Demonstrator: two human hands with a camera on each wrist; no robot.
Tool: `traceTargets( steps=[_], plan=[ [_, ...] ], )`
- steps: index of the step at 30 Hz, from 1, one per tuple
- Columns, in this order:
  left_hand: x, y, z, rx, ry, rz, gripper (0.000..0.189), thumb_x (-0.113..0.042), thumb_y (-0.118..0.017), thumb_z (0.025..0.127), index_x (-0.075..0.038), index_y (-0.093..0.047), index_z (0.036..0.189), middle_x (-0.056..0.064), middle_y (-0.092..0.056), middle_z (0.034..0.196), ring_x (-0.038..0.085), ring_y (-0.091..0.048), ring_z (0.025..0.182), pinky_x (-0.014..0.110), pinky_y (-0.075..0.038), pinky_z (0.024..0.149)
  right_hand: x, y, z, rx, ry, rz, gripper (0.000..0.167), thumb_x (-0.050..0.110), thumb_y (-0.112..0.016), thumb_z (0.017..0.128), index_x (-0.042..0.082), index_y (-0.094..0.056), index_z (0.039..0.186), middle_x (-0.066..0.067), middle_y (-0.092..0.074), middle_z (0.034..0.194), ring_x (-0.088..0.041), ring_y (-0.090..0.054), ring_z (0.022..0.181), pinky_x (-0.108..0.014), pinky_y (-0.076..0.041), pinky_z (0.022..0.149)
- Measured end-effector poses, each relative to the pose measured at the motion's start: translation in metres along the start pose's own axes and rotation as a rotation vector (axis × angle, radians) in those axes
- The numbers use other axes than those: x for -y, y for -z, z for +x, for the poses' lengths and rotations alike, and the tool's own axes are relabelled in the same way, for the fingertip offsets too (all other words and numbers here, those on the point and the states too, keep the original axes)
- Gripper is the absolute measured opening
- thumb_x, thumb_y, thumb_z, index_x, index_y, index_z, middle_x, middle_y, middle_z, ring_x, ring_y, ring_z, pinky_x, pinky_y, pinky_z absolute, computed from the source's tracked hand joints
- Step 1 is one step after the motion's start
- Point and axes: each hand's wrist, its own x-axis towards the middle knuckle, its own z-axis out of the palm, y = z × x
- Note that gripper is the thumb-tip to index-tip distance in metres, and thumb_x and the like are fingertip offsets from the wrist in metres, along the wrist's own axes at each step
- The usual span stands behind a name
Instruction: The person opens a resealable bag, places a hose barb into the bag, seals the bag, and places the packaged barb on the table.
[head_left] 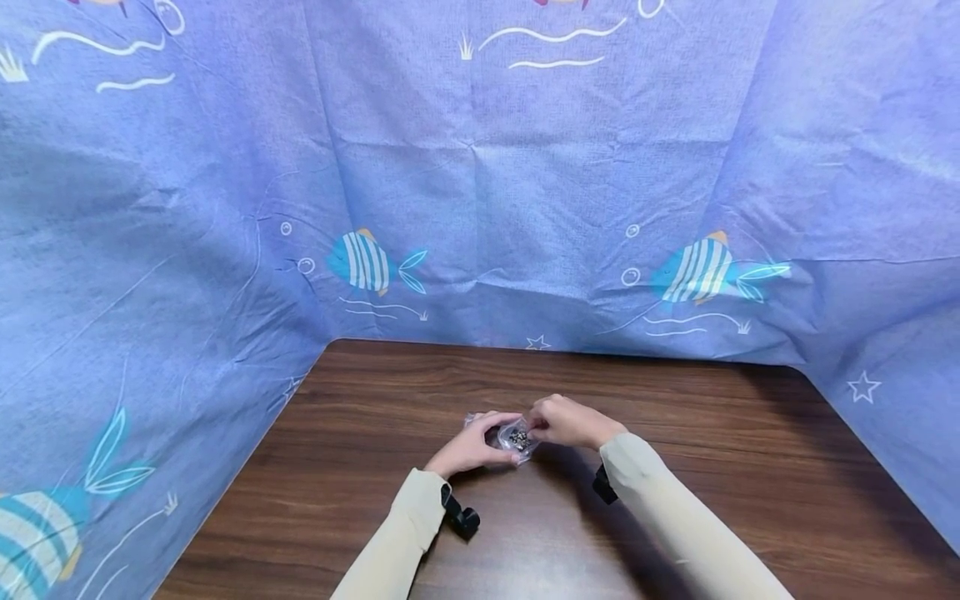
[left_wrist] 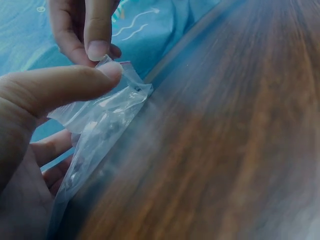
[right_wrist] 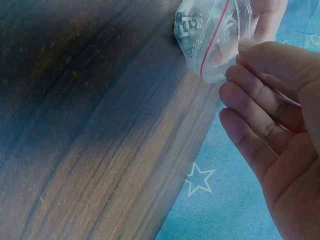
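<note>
A small clear zip bag (head_left: 517,435) is held between both hands over the middle of the table. Small metal pieces (right_wrist: 189,24) lie bunched inside it, and a red line (right_wrist: 215,37) runs along its zip strip. My left hand (head_left: 468,448) grips the bag from the left, thumb on the near side and fingers on the far side. With thumb and forefinger, my right hand (head_left: 568,422) pinches the bag's edge by the zip; its other fingers curl loosely below, as the right wrist view shows.
The dark wood-grain table (head_left: 360,500) spreads out around both hands. Blue cloth (head_left: 540,183) printed with fish hangs along the table's back and sides. A black wrist mount (head_left: 461,518) sits below the left sleeve, another (head_left: 604,485) below the right.
</note>
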Motion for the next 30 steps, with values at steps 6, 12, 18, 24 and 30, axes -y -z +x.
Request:
traceTargets(
  steps=[6,12,18,24,30],
  plan=[
    [0.002,0.003,0.003,0.018,0.038,-0.080,0.047,-0.036,-0.063,0.093,-0.025,-0.053,0.137,0.003,-0.052,0.139,0.023,-0.047,0.127,0.045,-0.038,0.105,0.004,-0.001,-0.003,0.007,-0.075,0.045,0.006,0.012,-0.069,0.086,0.009,-0.069,0.081,0.006,-0.063,0.073,0.001,-0.051,0.063,-0.018,-0.046,0.060],
    [0.000,0.000,0.012,-0.070,0.046,-0.131,0.037,-0.031,-0.042,0.103,-0.012,-0.060,0.130,0.009,-0.064,0.127,0.025,-0.055,0.122,0.044,-0.040,0.104,0.013,-0.007,-0.009,-0.029,-0.196,0.111,0.018,0.021,-0.065,0.091,0.010,-0.067,0.077,0.009,-0.055,0.064,-0.001,-0.044,0.056,-0.019,-0.040,0.052],
    [-0.010,-0.001,0.020,-0.125,0.061,-0.042,0.032,-0.016,-0.042,0.103,-0.003,-0.063,0.123,0.014,-0.071,0.109,0.027,-0.064,0.108,0.041,-0.045,0.097,0.027,-0.022,-0.010,-0.046,-0.294,0.153,0.034,0.030,-0.063,0.092,0.009,-0.065,0.066,0.013,-0.041,0.053,-0.001,-0.035,0.047,-0.019,-0.031,0.044],
    [-0.019,0.000,0.024,-0.064,0.048,0.115,0.033,-0.009,-0.045,0.099,-0.009,-0.064,0.125,0.011,-0.066,0.123,0.024,-0.060,0.110,0.038,-0.045,0.091,0.038,-0.033,-0.009,-0.086,-0.395,0.160,0.046,0.035,-0.068,0.088,0.018,-0.049,0.050,0.016,-0.031,0.044,-0.001,-0.030,0.040,-0.019,-0.023,0.040],
    [-0.022,0.003,0.028,-0.004,-0.011,0.201,0.027,-0.012,-0.051,0.099,-0.010,-0.068,0.119,0.009,-0.068,0.118,0.025,-0.060,0.112,0.041,-0.045,0.095,0.042,-0.039,-0.008,-0.133,-0.431,0.150,0.048,0.027,-0.069,0.088,0.015,-0.050,0.045,0.014,-0.033,0.041,-0.003,-0.031,0.039,-0.020,-0.024,0.040]
  ],
)
